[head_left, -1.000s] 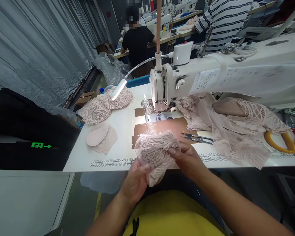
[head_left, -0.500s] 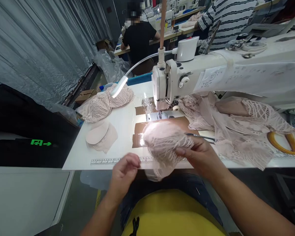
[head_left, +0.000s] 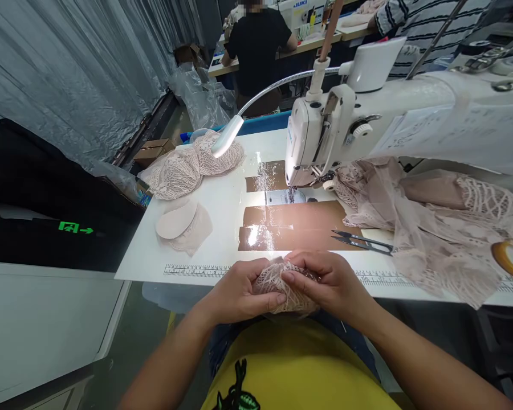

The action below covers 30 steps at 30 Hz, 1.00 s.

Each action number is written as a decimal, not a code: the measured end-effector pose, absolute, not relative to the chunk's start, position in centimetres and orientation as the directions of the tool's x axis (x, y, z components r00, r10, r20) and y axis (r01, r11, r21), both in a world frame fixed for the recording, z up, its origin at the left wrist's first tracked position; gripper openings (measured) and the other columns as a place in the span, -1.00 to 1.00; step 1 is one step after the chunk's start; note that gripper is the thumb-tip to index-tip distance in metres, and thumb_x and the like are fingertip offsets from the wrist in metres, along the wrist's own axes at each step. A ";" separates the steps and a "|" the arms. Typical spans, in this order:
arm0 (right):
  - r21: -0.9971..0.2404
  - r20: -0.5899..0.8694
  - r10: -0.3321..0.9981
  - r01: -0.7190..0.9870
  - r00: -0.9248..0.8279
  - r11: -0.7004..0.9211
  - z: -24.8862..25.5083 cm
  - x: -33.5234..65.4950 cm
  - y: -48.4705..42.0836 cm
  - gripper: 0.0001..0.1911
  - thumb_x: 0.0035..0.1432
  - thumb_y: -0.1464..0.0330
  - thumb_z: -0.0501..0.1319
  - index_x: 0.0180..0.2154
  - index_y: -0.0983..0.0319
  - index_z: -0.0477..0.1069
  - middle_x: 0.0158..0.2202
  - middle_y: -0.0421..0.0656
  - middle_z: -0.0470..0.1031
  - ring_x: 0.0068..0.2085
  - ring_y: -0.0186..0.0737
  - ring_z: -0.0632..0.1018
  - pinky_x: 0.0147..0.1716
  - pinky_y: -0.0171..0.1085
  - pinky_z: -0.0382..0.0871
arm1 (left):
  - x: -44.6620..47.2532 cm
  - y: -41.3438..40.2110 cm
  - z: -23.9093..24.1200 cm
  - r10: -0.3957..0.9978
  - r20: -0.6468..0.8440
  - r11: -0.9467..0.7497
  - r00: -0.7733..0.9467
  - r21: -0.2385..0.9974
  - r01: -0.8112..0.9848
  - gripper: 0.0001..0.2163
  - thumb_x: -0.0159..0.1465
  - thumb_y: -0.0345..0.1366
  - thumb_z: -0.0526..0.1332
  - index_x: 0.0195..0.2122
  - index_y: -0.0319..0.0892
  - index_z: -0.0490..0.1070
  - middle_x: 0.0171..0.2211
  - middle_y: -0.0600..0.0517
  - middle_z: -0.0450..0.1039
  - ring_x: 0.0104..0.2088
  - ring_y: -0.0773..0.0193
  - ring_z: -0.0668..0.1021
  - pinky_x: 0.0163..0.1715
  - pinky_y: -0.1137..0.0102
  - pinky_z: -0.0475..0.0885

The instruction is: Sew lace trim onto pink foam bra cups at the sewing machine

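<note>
Between both hands, at the table's front edge and close to my body, is a beige lace bra cup (head_left: 288, 290). My left hand (head_left: 250, 290) grips its left side, thumb across the lace. On the right side, my right hand (head_left: 325, 279) pinches the upper rim, with its thumb on the outer face. The fingers behind the cup are partly hidden. Thread snips (head_left: 363, 242) lie just beyond my right hand. Ahead stands a white sewing machine (head_left: 308, 142), its needle area lit by a small lamp (head_left: 228, 136).
Lace cups (head_left: 175, 173) and a flat cup piece with mesh (head_left: 177, 221) lie on the left of the table (head_left: 222, 228). Beige lace fabric (head_left: 444, 228) is heaped at right, beside orange-handled scissors (head_left: 511, 262). A person in black (head_left: 259, 51) sits ahead at another machine.
The lace cup has come down from the tabletop toward my body and turned. My left hand, empty before, now holds it together with my right. The view has shifted slightly.
</note>
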State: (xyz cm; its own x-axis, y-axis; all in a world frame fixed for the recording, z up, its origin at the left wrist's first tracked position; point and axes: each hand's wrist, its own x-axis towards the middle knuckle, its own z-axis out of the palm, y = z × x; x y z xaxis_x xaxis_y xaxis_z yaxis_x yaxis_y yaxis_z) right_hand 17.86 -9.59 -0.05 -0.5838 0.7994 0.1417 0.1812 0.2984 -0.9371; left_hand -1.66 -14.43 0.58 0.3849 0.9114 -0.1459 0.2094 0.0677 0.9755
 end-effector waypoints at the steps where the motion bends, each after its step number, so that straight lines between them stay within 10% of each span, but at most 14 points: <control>1: -0.931 0.135 0.822 0.214 -0.553 0.297 0.0 17.8 -9.4 -0.73 0.16 0.23 0.19 -0.52 0.23 0.40 -0.47 -0.16 0.49 -0.44 -0.26 0.45 -0.46 -0.31 0.26 | -1.7 -14.2 0.8 0.908 -0.141 0.063 0.395 0.977 0.202 -0.78 0.15 -0.22 0.26 -0.23 -0.26 0.44 -0.36 0.03 0.33 -0.37 0.30 0.36 -0.38 0.45 0.27; 13: -0.890 0.106 0.901 0.364 -0.420 0.275 0.6 17.6 -7.3 -0.70 0.07 0.22 0.24 -0.60 0.22 0.34 -0.65 -0.24 0.36 -0.59 -0.36 0.31 -0.60 -0.35 0.14 | -1.9 -11.0 1.2 0.941 -0.120 0.055 0.315 0.977 0.208 -0.74 0.25 -0.14 0.18 -0.28 -0.28 0.44 -0.42 0.02 0.36 -0.39 0.32 0.38 -0.36 0.46 0.30; 18: -0.941 0.011 0.876 0.290 -0.482 0.172 0.8 17.9 -6.3 -0.82 0.08 0.24 0.25 -0.35 0.23 0.49 -0.52 -0.21 0.47 -0.52 -0.34 0.37 -0.55 -0.36 0.19 | -1.8 -10.1 0.9 0.939 -0.105 0.035 0.326 0.976 0.215 -0.78 0.25 -0.19 0.19 -0.34 -0.28 0.43 -0.47 0.06 0.31 -0.44 0.36 0.33 -0.42 0.49 0.25; 30: -0.991 -0.112 0.761 0.012 -0.639 -0.136 0.8 18.5 -5.1 -0.74 0.03 0.19 0.30 -0.47 0.27 0.44 -0.54 -0.24 0.29 -0.50 -0.39 0.26 -0.54 -0.37 0.12 | -1.6 -8.7 1.0 0.870 -0.121 0.178 0.477 0.981 -0.075 -0.79 0.20 -0.20 0.26 -0.39 -0.29 0.46 -0.45 0.03 0.33 -0.44 0.37 0.35 -0.41 0.47 0.26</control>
